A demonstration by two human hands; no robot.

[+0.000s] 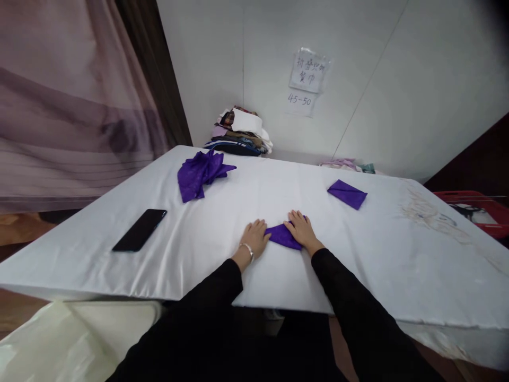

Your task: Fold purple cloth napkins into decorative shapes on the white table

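A purple cloth napkin (283, 236), folded into a narrow shape, lies on the white tablecloth in front of me. My left hand (255, 238), with a silver bracelet at the wrist, rests flat at the napkin's left end, its thumb touching the cloth. Over the right end my right hand (300, 229) presses down with fingers stretched out, hiding part of it. Farther back on the right is another purple napkin (347, 194), folded into a flat packet. At the back left sits a loose, crumpled bunch of purple cloth (202, 172).
A black phone (140, 230) lies on the left of the table (222, 276). Behind the table, folded clothes (240, 132) are stacked against the wall. Paper signs (308, 71) hang above. A red crate (477, 212) stands off the right edge, and a curtain (71, 101) hangs at left.
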